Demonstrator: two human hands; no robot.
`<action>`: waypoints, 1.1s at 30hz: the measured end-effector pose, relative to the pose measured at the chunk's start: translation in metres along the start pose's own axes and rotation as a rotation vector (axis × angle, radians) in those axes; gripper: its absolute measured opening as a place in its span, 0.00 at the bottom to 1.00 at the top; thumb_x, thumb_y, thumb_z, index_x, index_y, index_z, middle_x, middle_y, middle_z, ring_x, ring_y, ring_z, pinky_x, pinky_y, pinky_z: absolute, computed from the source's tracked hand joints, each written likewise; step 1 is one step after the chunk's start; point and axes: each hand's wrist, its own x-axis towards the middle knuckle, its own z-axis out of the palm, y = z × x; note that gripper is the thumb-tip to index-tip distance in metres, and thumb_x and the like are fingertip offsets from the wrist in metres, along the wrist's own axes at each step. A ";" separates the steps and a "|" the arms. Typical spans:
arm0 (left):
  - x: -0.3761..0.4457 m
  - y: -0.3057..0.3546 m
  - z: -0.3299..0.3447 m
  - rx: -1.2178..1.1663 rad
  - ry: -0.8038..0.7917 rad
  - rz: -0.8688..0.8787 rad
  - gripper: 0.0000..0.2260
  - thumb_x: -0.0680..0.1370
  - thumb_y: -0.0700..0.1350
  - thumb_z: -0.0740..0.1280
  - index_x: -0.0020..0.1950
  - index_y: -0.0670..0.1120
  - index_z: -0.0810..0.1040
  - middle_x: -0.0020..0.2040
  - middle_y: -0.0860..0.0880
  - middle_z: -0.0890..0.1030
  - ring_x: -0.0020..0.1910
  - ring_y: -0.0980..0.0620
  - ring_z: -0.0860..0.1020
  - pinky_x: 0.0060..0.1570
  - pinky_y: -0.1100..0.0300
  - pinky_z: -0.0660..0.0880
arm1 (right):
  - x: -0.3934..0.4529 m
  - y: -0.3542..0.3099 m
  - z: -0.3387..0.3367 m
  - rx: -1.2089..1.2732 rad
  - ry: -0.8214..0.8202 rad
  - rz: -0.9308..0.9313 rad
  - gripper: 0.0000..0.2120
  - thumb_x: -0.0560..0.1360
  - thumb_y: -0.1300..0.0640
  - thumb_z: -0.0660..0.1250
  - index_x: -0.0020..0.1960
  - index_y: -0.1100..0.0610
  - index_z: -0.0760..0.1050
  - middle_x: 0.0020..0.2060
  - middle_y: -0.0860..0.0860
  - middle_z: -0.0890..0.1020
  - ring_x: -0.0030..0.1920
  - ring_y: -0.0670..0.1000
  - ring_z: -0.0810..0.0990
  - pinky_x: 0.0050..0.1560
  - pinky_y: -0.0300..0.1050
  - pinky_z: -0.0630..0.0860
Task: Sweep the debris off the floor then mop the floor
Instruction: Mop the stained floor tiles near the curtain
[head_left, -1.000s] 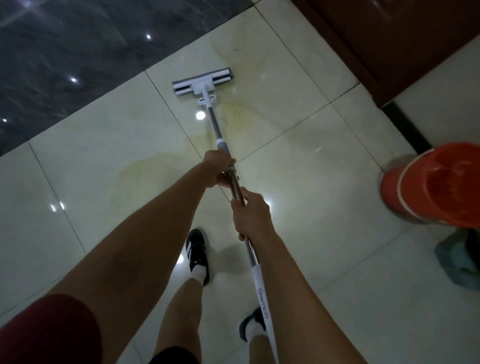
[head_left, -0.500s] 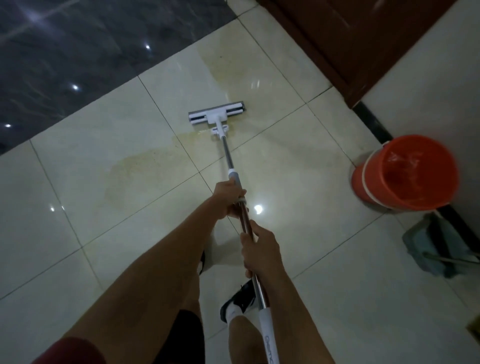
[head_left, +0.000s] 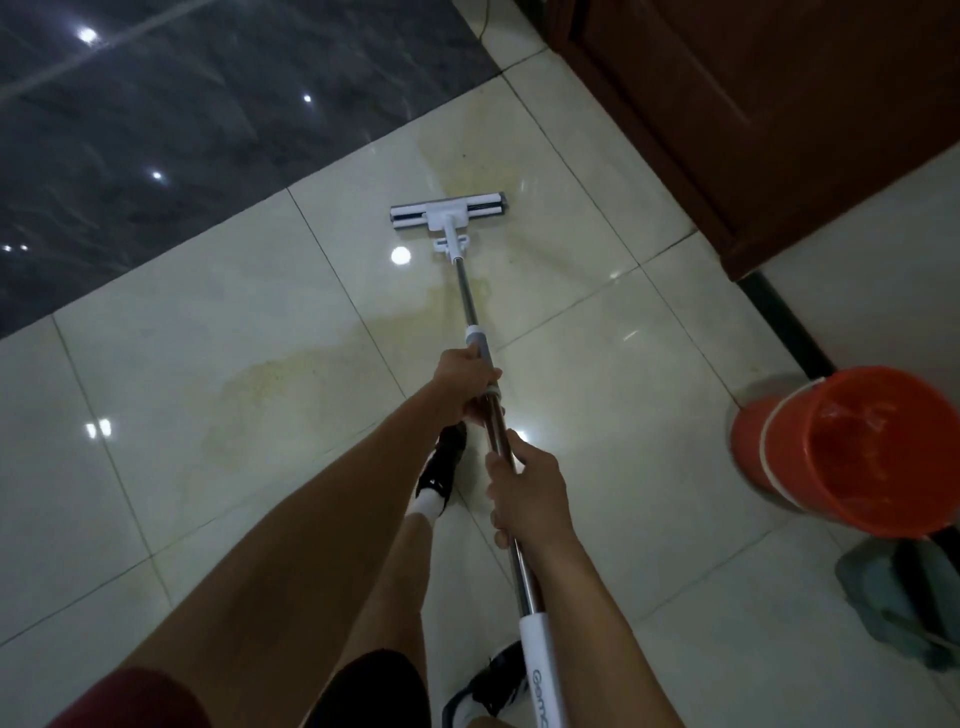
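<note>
1. The mop (head_left: 480, 332) is held out in front of the person, its metal shaft slanting down and away to a flat white head (head_left: 448, 212) that lies on the floor (head_left: 208, 312).
2. The mop head is set crosswise on a pale glossy tile, at the far end of a yellowish stain (head_left: 291, 384) that is spread across the tiles toward the lower left.
3. The left hand (head_left: 465, 384) is wrapped around the shaft just below a grey and white collar, farther from the body.
4. The right hand (head_left: 527, 493) is closed on the shaft closer to the body, above a white grip sleeve (head_left: 543, 670) printed with lettering that is partly cut off.
5. Both forearms are bare; a dark red sleeve (head_left: 124, 701) is seen at the lower left edge.
6. A black shoe with a white sock (head_left: 439, 475) is planted beneath the hands, and a second shoe (head_left: 493, 686) is seen beside the grip sleeve.
7. An orange bucket (head_left: 852, 452) with a white handle stands well to the right of the mop, near a dark baseboard.
8. A grey-green cloth (head_left: 893, 603) lies crumpled just below the bucket.
9. A dark wooden door (head_left: 753, 104) fills the upper right, and dark marbled tiling (head_left: 182, 130) borders the pale tiles at the upper left.
</note>
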 end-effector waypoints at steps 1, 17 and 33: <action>0.014 0.021 -0.005 0.009 -0.003 0.000 0.09 0.80 0.38 0.70 0.57 0.36 0.74 0.46 0.37 0.80 0.36 0.37 0.83 0.39 0.36 0.83 | 0.018 -0.018 0.006 0.005 0.009 0.005 0.15 0.80 0.56 0.63 0.64 0.45 0.77 0.39 0.50 0.77 0.29 0.46 0.73 0.27 0.39 0.71; 0.234 0.356 -0.101 0.163 -0.008 0.100 0.05 0.82 0.39 0.67 0.48 0.39 0.74 0.44 0.40 0.79 0.41 0.37 0.84 0.33 0.43 0.83 | 0.291 -0.320 0.104 -0.026 0.016 -0.051 0.10 0.82 0.56 0.62 0.60 0.46 0.76 0.36 0.54 0.77 0.28 0.53 0.74 0.28 0.44 0.74; 0.215 0.328 -0.044 0.205 0.019 0.097 0.19 0.87 0.51 0.54 0.53 0.38 0.76 0.41 0.41 0.78 0.34 0.41 0.81 0.27 0.48 0.82 | 0.274 -0.280 0.062 0.066 -0.001 0.006 0.16 0.82 0.56 0.62 0.68 0.44 0.73 0.38 0.50 0.76 0.31 0.50 0.74 0.36 0.47 0.74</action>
